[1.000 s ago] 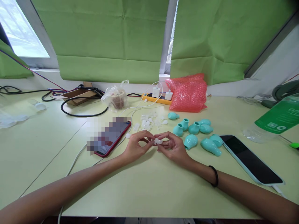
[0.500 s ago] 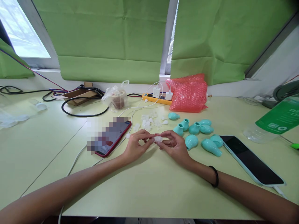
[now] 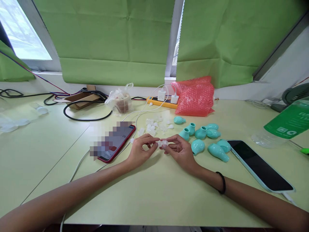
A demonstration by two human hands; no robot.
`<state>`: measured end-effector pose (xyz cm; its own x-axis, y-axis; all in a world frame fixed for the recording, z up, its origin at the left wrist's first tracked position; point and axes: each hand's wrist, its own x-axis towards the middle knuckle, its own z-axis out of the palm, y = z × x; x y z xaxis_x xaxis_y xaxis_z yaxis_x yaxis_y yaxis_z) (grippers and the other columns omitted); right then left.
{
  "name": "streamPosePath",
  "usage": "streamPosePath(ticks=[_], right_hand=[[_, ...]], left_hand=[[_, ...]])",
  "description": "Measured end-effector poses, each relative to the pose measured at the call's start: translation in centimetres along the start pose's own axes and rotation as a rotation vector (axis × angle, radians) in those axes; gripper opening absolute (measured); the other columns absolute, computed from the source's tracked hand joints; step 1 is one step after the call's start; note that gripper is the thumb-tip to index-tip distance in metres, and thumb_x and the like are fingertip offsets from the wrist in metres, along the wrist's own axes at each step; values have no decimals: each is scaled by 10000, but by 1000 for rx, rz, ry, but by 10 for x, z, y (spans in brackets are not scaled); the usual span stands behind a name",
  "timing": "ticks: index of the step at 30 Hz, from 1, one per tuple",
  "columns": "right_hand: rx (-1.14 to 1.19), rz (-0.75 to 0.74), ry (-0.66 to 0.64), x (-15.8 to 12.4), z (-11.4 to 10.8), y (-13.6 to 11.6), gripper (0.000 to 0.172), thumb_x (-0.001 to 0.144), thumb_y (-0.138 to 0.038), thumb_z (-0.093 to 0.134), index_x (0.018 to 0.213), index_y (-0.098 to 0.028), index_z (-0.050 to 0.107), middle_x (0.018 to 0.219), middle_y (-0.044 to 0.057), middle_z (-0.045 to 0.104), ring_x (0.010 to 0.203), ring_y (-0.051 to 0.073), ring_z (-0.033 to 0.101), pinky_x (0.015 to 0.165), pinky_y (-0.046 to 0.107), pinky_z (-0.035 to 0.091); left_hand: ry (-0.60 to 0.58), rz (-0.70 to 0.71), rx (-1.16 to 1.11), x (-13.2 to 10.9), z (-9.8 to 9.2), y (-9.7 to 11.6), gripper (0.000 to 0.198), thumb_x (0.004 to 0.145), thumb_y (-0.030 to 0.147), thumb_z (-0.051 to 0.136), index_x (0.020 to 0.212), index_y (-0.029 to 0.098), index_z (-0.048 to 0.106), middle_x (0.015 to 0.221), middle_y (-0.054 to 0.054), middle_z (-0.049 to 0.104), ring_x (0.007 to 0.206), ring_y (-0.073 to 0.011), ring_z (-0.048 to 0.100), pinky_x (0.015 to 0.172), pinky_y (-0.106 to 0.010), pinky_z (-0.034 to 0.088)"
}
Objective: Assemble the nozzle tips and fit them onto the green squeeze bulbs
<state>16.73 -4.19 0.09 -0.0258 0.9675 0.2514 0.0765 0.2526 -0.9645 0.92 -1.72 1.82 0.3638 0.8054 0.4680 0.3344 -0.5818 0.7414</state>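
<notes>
A small translucent plastic piece [image 3: 162, 143] sits between my two hands, just above the table. My left hand [image 3: 144, 149] pinches its left end between thumb and index finger. With thumb and fingertips, my right hand [image 3: 180, 149] grips the right end. The fingertips partly cover the piece, and I cannot tell whether it is one part or two joined. Behind the hands lies a loose group of small clear and white plastic pieces [image 3: 151, 129]. Several glossy turquoise bulb-shaped parts [image 3: 198, 147], some with open necks, lie close to the right hand.
A red-cased phone [image 3: 117, 145] lies left of my hands, with a white cable beside it. To the right are another phone [image 3: 260, 164] and a green-labelled bottle [image 3: 285, 122]. At the back stand a yellow power strip [image 3: 156, 102] and a red bubble-wrap bag [image 3: 194, 98].
Between the fingertips, more of the translucent piece now shows on the left, near my left thumb. Both hands stay in nearly the same place.
</notes>
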Motion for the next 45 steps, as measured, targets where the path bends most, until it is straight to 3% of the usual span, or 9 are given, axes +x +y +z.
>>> streamPosePath(ticks=[7, 13, 26, 45], right_hand=[[-12, -4, -13, -1, 0, -1, 241, 677, -335, 615, 812, -180, 489, 845, 41, 590, 715, 164, 617, 581, 293, 546], [8, -17, -2, -1, 0, 0, 230, 677, -325, 620, 801, -180, 491, 804, 23, 574, 651, 132, 599, 576, 286, 545], [56, -28, 13, 0, 0, 2, 223, 659, -295, 641, 771, -175, 490, 757, 23, 591, 688, 164, 617, 569, 291, 542], [101, -22, 62, 1, 0, 1, 199, 686, -293, 618, 733, -173, 466, 688, -11, 553, 610, 134, 620, 558, 268, 547]], left_hand=[[55, 79, 37, -1, 0, 4, 91, 726, 158, 501, 683, 151, 580, 685, -42, 585, 644, -136, 536, 591, -245, 436], [66, 177, 80, -2, 1, 2, 121, 717, 146, 519, 792, 156, 614, 760, -59, 594, 714, -150, 556, 645, -258, 445], [132, 295, 184, -4, 4, -8, 140, 721, 140, 542, 823, 129, 638, 784, -82, 575, 731, -167, 526, 650, -314, 440], [86, 404, 273, -4, 7, -12, 275, 719, 70, 489, 943, 170, 614, 896, -90, 599, 811, -176, 506, 689, -341, 445]])
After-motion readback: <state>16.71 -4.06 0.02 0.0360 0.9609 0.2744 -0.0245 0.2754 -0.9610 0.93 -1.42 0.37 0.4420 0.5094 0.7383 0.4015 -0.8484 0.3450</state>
